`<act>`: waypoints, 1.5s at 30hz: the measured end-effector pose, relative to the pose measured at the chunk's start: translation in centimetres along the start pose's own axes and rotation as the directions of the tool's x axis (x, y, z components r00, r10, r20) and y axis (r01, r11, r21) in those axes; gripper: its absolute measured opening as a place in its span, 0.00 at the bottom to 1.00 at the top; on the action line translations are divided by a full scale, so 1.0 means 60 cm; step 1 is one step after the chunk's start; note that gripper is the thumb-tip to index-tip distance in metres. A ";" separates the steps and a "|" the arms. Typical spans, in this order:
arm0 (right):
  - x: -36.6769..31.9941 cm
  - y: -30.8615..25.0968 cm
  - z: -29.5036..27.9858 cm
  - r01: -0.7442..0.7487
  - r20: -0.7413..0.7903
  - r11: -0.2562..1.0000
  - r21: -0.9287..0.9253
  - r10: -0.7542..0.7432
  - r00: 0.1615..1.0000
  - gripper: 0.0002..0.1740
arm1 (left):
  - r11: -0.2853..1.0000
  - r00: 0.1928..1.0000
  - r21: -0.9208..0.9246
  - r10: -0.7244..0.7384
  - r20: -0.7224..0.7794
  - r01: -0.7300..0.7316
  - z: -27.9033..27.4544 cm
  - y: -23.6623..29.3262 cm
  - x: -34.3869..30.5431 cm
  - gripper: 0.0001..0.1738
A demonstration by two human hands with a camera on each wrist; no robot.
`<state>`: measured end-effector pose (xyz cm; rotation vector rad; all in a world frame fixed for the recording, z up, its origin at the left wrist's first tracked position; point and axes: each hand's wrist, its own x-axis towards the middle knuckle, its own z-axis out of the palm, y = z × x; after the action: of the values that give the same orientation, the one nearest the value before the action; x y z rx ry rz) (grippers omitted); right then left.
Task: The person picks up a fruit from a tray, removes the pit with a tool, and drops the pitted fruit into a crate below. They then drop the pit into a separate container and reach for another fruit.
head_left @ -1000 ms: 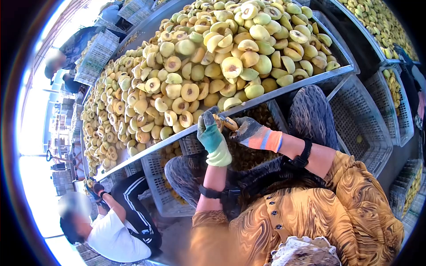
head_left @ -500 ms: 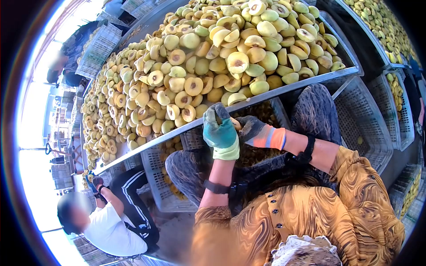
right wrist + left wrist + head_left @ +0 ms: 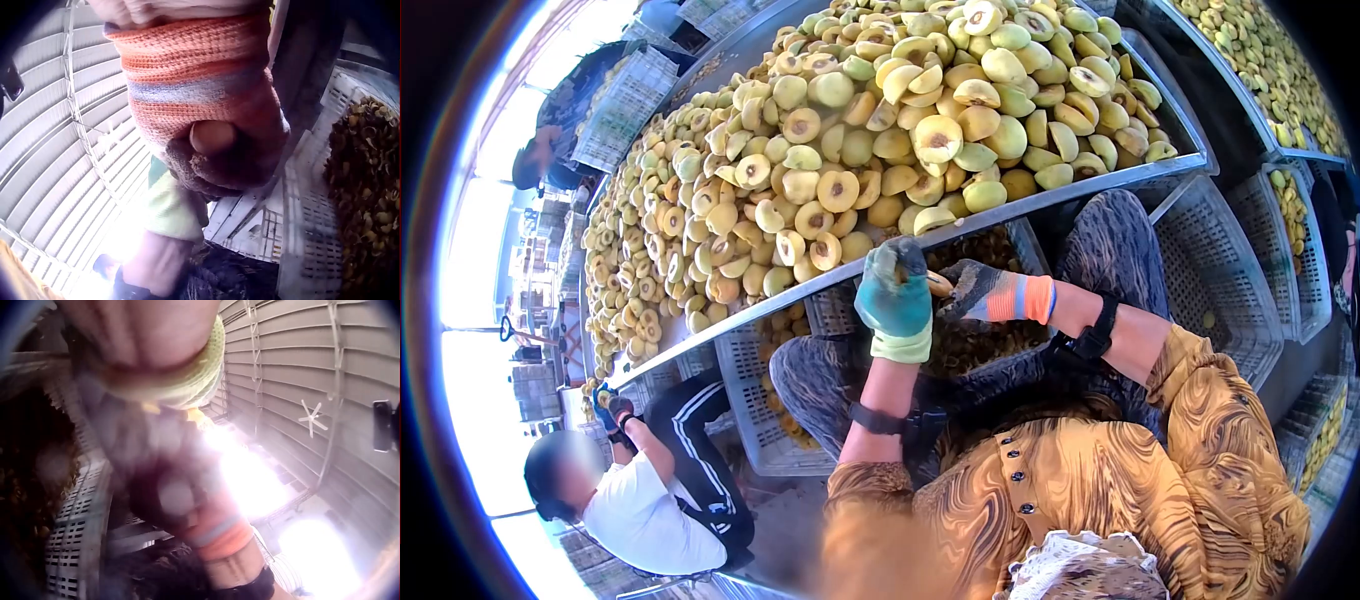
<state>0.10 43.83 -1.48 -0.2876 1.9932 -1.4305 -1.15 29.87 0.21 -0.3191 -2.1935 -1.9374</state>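
Teal glove with a pale lime cuff on the left hand (image 3: 897, 300), grey glove with an orange, blue-banded cuff on the right hand (image 3: 977, 290). Both are together just over the near edge of the metal table (image 3: 1040, 205).

Right: fingers curled tight round a tan handle (image 3: 212, 137). Rounded end pokes out of the fist in the right wrist view; in the head view a tan piece shows between the two gloves, working end hidden.
Left: fingers curled in, just beside the right. Can't tell what, if anything, is inside the grip; left wrist view is blurred and glared out.

Fruit halves (image 3: 837, 190) heaped on the table ahead of the hands, yellow-green skins, some cut faces up with brown centres. Below the hands, between the knees, brown fruit pieces (image 3: 970, 345) in a pale slotted plastic crate (image 3: 306, 244). Another crate (image 3: 745, 400) sits outside the left knee, third crate (image 3: 1200, 250) beyond the right knee.

Writing check: small white mark on the black striped trousers (image 3: 700, 440) of the seated worker at left, too small to read. Print on the black wristband (image 3: 1092, 335) at the right wrist: can't make out.
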 end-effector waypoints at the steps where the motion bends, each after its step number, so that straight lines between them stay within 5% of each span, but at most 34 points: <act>1: 0.003 0.004 -0.001 0.043 -0.006 0.998 -0.039 -0.043 0.999 0.18 | 0.965 0.982 0.191 0.187 -0.025 -0.179 -0.003 -0.016 0.006 0.10; 3: 0.018 0.024 0.005 0.172 -0.038 0.978 -0.118 -0.178 0.983 0.17 | 0.700 0.848 0.543 0.529 0.044 -0.464 -0.011 -0.052 0.023 0.10; 5: 0.035 0.044 0.013 0.371 -0.102 0.902 -0.223 -0.400 0.911 0.16 | 0.997 0.985 0.076 0.044 -0.166 -0.032 0.012 -0.026 0.009 0.12; 6: 0.041 0.053 0.018 0.476 -0.131 0.833 -0.283 -0.525 0.841 0.16 | 0.960 0.958 -0.192 -0.235 -0.164 0.202 0.019 -0.016 0.003 0.13; 7: 0.032 0.044 0.014 0.463 -0.100 0.772 -0.436 -0.553 0.827 0.15 | 0.994 0.963 -0.015 -0.110 -0.248 0.109 0.017 -0.063 0.006 0.12; 10: 0.034 0.048 0.007 0.473 0.034 0.734 -0.488 -0.526 0.850 0.14 | 0.988 0.976 0.153 0.039 -0.214 -0.006 0.012 -0.064 0.008 0.10; 11: 0.016 0.026 0.004 0.381 0.031 0.892 -0.244 -0.386 0.922 0.11 | 0.988 0.988 0.149 0.053 -0.146 -0.031 0.017 0.009 0.006 0.09; 12: -0.003 0.003 0.001 0.231 0.026 0.972 0.049 -0.232 0.972 0.09 | 0.958 0.986 0.255 0.151 -0.071 -0.129 0.004 -0.009 0.010 0.08; 14: -0.020 -0.012 -0.003 -0.040 0.081 0.860 0.508 -0.001 0.997 0.10 | 0.939 0.969 -0.274 -0.156 0.192 0.205 -0.009 0.008 0.019 0.06; 15: -0.027 -0.004 -0.013 -0.104 0.183 0.811 0.576 -0.004 0.983 0.09 | 0.894 0.921 -0.305 -0.232 0.313 0.329 -0.026 0.024 0.027 0.09; 19: -0.026 0.014 -0.016 -0.305 0.501 0.671 0.676 -0.115 0.858 0.07 | 0.918 0.850 -0.160 -0.255 0.461 0.362 -0.063 0.012 0.035 0.15; 24: -0.040 -0.002 -0.007 -0.404 0.603 0.579 0.708 -0.198 0.773 0.08 | 0.929 0.786 -0.134 -0.207 0.583 0.344 -0.078 0.007 0.042 0.16; 28: -0.031 0.014 0.007 -0.373 0.536 0.567 0.735 -0.147 0.831 0.07 | 0.931 0.772 -0.127 -0.203 0.603 0.343 -0.078 0.001 0.048 0.17; 29: -0.032 0.006 0.012 -0.258 0.404 0.659 0.706 -0.076 0.911 0.09 | 0.954 0.855 -0.180 -0.118 0.504 0.238 -0.067 0.002 0.044 0.14; 32: -0.027 -0.009 0.007 0.032 0.111 0.980 0.197 -0.055 0.992 0.09 | 0.952 0.950 0.194 0.183 0.254 -0.236 -0.050 0.006 0.026 0.09; 33: -0.041 -0.016 -0.001 0.019 0.156 0.958 0.286 -0.066 0.985 0.11 | 0.855 0.892 0.278 0.376 0.250 -0.438 -0.051 0.009 0.027 0.05; 36: -0.041 -0.003 -0.014 -0.185 0.458 0.803 0.566 -0.120 0.881 0.15 | 0.873 0.856 0.177 0.372 0.358 -0.454 -0.049 0.039 0.031 0.05; 37: -0.042 -0.006 -0.016 -0.308 0.539 0.676 0.669 -0.157 0.827 0.13 | 0.989 0.917 0.004 0.133 0.376 -0.144 -0.053 0.034 0.021 0.08; 38: -0.043 -0.009 -0.017 -0.445 0.615 0.533 0.720 -0.192 0.765 0.12 | 0.999 0.904 -0.034 0.025 0.426 -0.012 -0.060 0.032 0.022 0.09; 40: -0.034 0.009 -0.003 -0.507 0.650 0.436 0.744 -0.295 0.700 0.13 | 0.963 0.829 -0.086 -0.174 0.532 0.257 -0.077 0.032 0.027 0.12; 42: -0.029 0.021 0.013 -0.564 0.647 0.320 0.762 -0.321 0.692 0.08 | 0.943 0.838 -0.185 -0.145 0.526 0.279 -0.071 0.026 0.026 0.17; 45: -0.026 0.034 0.023 -0.387 0.533 0.413 0.825 -0.339 0.775 0.08 | 0.915 0.816 -0.199 -0.195 0.544 0.351 -0.072 0.026 0.030 0.20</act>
<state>2.56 44.36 -3.00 -0.1815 0.4272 -1.8543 -2.38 25.81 2.73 -0.6702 -2.3585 -2.6032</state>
